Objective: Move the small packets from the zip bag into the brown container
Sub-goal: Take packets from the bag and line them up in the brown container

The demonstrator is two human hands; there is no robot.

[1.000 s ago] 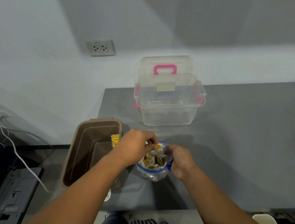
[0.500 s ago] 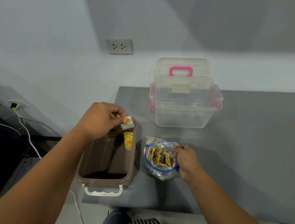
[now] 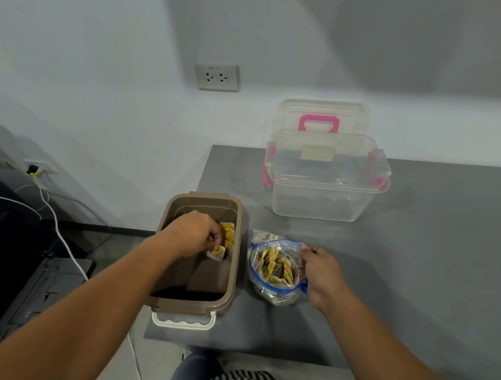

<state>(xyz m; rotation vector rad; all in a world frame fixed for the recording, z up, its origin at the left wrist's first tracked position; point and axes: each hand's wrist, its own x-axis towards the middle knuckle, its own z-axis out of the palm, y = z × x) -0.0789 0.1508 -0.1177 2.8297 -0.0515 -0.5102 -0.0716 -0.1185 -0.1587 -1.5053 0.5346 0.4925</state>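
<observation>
The left hand (image 3: 193, 233) pinched a small yellow-and-white packet (image 3: 217, 251) inside the brown plastic container (image 3: 231, 278), fingertips hidden. The right hand (image 3: 322, 273) gripped the clear blue-rimmed zip bag (image 3: 271, 290) of packets. A clear lidded box (image 3: 323, 195) stood near the grey tabletop's (image 3: 416, 278) far edge.

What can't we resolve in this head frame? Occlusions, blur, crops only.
- Head view: print on the small yellow-and-white packets in the clear blue-rimmed zip bag is too small and blurred to read.
- Left hand covers its fingertips inside the brown plastic container; whether the packet below it is released cannot be told.
- Packet counts: overlapped.
- Right hand hides the bag's far rim.
- Both elbows are cut off by the bottom edge.
</observation>
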